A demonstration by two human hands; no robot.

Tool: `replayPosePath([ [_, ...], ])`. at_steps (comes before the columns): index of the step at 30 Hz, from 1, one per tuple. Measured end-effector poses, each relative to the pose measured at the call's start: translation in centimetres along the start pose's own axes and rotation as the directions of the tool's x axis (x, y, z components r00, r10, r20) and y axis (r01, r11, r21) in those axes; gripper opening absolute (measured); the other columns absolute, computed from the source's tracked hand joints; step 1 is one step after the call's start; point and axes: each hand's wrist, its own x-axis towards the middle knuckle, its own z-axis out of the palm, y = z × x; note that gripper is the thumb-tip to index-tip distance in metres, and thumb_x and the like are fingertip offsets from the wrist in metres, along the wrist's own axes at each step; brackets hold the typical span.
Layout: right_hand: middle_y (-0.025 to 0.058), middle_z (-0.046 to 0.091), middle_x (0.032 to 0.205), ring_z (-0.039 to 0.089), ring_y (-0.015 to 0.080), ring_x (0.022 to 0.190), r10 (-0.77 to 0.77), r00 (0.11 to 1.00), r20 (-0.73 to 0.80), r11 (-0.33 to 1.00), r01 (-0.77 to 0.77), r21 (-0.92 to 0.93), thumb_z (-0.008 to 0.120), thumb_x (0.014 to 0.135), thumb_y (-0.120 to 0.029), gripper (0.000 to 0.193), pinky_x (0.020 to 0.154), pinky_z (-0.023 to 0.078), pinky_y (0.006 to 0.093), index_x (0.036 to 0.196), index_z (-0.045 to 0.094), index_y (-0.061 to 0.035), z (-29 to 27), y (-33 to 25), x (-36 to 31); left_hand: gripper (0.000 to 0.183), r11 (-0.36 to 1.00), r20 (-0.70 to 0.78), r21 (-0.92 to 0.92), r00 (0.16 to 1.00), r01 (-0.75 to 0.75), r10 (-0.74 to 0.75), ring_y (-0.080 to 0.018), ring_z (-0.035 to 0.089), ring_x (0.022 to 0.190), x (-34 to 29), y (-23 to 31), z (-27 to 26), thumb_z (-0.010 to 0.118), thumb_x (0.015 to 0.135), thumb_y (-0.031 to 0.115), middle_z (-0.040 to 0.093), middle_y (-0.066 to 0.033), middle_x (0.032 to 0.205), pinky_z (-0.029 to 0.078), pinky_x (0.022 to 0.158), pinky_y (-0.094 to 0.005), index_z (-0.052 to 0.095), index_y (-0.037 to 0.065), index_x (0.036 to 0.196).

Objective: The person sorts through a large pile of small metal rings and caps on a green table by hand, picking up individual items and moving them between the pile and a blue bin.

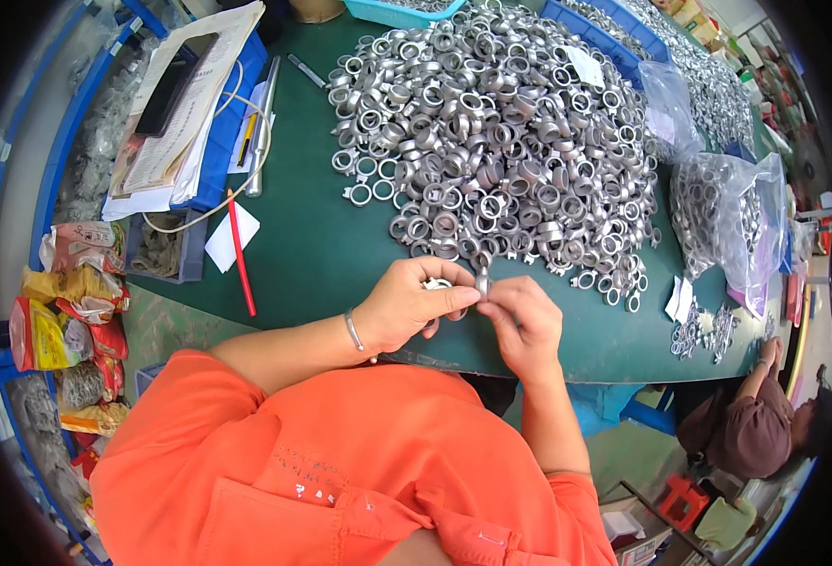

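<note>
My left hand (399, 304) is closed, with a metal ring (437, 283) lying in its curled fingers. Between the fingertips of both hands, one grey metal ring (482, 282) is held on edge. My right hand (527, 325) pinches that ring from its right side with thumb and forefinger. Just beyond my hands spreads a big heap of similar grey metal rings (501, 141), many with a small tab on the rim. The hands are over the near edge of the green table (293, 236), and the fingers hide part of what they hold.
A red pencil (240, 250) and white paper slip (232, 236) lie to the left. Beyond them, a dark phone (172, 90) rests on papers. Plastic bags of rings (717, 212) stand at right, near a co-worker (750, 424). Blue trays (604, 33) are behind the heap.
</note>
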Motion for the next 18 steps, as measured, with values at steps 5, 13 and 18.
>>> replayPosePath([
  [5,0.0116,0.062,0.087,0.061,0.0202,0.074,0.032,0.993,-0.109,0.987,-0.014,0.160,0.059,0.078,0.008,0.015,0.066,0.049,0.0284,0.092,0.060,0.0009,0.1,-0.2,-0.9,0.011,0.815,0.145,0.397,0.906,-0.422,0.398,-0.0117,0.056,0.075,0.0,-0.5,0.2,0.068,0.076,0.003,0.057,-0.0036,0.090,0.045,0.060,-0.0232,0.067,0.002,0.088],
  [13,0.0114,0.062,0.087,0.060,0.0148,0.074,0.455,0.862,0.226,0.478,-0.450,0.755,0.053,0.088,0.000,0.020,0.068,0.050,0.0268,0.107,0.054,0.0040,-0.4,-0.2,-1.7,0.015,0.573,0.243,0.555,0.776,-0.603,0.582,-0.0134,0.055,0.082,-0.3,-1.1,0.3,0.070,0.072,0.001,0.057,-0.0032,0.088,0.045,0.070,-0.0254,0.067,0.005,0.086],
  [18,0.0150,0.055,0.104,0.057,0.0224,0.093,0.412,0.911,0.028,0.312,-0.170,0.935,0.056,0.080,0.005,0.019,0.077,0.050,0.0322,0.098,0.055,-0.0002,-0.5,-0.2,-1.5,0.017,0.943,-0.058,0.220,0.962,-0.250,0.268,-0.0078,0.054,0.066,-0.8,-0.3,0.8,0.066,0.076,0.002,0.058,-0.0031,0.085,0.042,0.049,-0.0194,0.057,0.003,0.090],
])
